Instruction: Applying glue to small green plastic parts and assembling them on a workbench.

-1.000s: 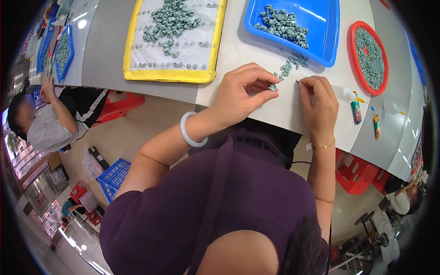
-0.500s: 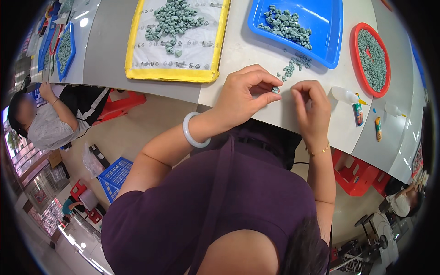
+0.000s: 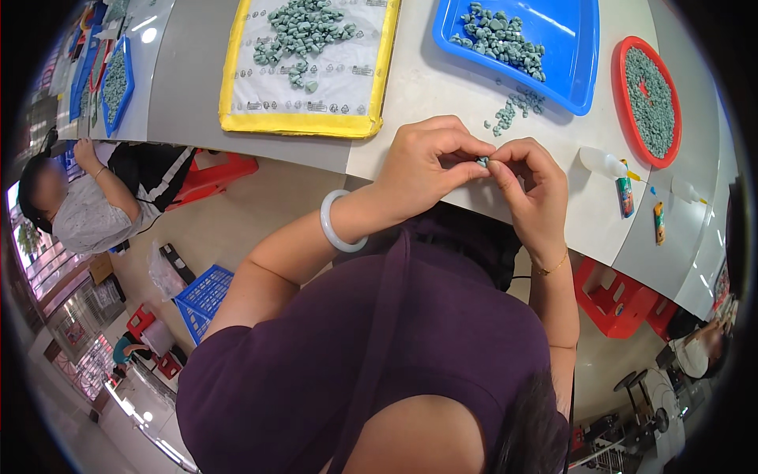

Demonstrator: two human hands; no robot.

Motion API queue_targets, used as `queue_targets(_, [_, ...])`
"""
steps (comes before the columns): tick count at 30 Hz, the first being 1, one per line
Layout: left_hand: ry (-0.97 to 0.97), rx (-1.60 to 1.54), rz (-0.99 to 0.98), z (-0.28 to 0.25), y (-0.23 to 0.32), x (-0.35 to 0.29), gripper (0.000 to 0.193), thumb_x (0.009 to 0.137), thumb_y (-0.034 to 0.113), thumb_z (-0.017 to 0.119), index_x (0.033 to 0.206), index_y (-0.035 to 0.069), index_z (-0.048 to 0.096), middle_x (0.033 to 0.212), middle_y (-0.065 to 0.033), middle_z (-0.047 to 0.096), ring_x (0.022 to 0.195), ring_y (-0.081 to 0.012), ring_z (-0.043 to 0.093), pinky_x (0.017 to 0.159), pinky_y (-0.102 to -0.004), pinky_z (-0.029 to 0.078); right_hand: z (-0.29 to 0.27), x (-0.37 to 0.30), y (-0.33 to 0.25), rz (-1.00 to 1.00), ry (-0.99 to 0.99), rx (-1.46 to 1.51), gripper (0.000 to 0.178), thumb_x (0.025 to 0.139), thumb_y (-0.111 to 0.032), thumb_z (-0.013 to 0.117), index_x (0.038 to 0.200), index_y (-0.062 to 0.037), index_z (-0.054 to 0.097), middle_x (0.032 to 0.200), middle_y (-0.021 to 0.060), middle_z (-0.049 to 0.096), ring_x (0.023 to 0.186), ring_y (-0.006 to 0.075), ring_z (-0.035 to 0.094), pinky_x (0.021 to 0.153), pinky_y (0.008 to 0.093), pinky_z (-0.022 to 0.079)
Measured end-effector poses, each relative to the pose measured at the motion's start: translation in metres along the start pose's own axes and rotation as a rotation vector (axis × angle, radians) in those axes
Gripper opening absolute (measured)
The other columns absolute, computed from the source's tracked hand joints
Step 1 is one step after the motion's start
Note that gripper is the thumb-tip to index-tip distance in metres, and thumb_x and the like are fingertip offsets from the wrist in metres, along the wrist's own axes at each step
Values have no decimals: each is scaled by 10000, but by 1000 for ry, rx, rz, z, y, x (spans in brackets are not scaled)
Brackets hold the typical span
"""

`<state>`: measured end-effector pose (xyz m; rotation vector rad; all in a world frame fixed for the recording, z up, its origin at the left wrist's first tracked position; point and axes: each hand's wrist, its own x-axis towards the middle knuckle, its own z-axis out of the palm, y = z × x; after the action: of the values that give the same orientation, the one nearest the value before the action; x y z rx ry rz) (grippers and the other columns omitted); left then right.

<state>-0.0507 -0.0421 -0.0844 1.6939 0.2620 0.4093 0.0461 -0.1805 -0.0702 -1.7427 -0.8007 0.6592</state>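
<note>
Between the fingertips of my left hand [image 3: 430, 162] is a small grey-green piece [image 3: 482, 161], pinched by thumb and forefinger. My right hand [image 3: 535, 186] meets it from the other side, its thumb and forefinger closed at the piece's edge; whether they hold a second tiny piece is hidden. Both hands hover over the table's near edge. Just beyond them lies a loose scatter of small grey-green pieces [image 3: 505, 122]. A blue tray [image 3: 553, 47] behind the scatter holds more, larger-looking pieces.
At left, a yellow-edged board [image 3: 300, 124] bears a heap of grey-green pieces [image 3: 304, 39]. To the right are a red round tray [image 3: 621, 103] full of small pieces, a white squeeze bottle [image 3: 602, 163] and two small tubes [image 3: 625, 197]. Another person [image 3: 103, 205] sits at far left.
My right hand has moved left and its fingertips now meet the piece in my left hand. Before, the two hands were apart. The whole view has shifted slightly.
</note>
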Motion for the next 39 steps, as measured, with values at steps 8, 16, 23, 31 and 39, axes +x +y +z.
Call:
queue_targets(8, [-8,-67,32,-3,1,-1,160,715,0,702,871,-10,668,775,-68,619,720,-123,629,649,-224,523,2,0,5,197,19,405,98,802,-6,626,873,6,560,832,19,565,747,77,533,676,199,432])
queue_targets(16, [-68,-171,-87,-2,1,0,188,763,-39,629,947,-13,657,897,-104,657,814,-153,621,735,-265,495,18,-11,14,-164,279,46,69,778,43,628,838,22,600,845,61,582,741,106,547,642,207,444])
queue_targets(23, [-133,-107,-181,-7,2,3,159,821,-20,546,937,-21,655,871,-107,661,809,-149,616,739,-258,490,21,-10,16,-230,306,-15,83,761,79,615,825,28,597,814,72,585,712,113,546,617,207,435])
queue_targets(31, [-98,-257,-276,-7,11,5,168,824,0,565,975,-41,625,937,-99,642,837,-132,598,755,-253,483,18,-5,10,-166,273,69,78,756,73,615,815,27,594,808,67,580,720,116,547,633,209,437])
queue_targets(39, [-193,245,-92,-23,33,80,189,801,93,643,969,8,619,831,-48,623,748,-100,577,666,-239,480,14,-14,23,-109,326,269,110,858,-18,557,965,6,560,897,30,558,822,99,544,714,219,452])
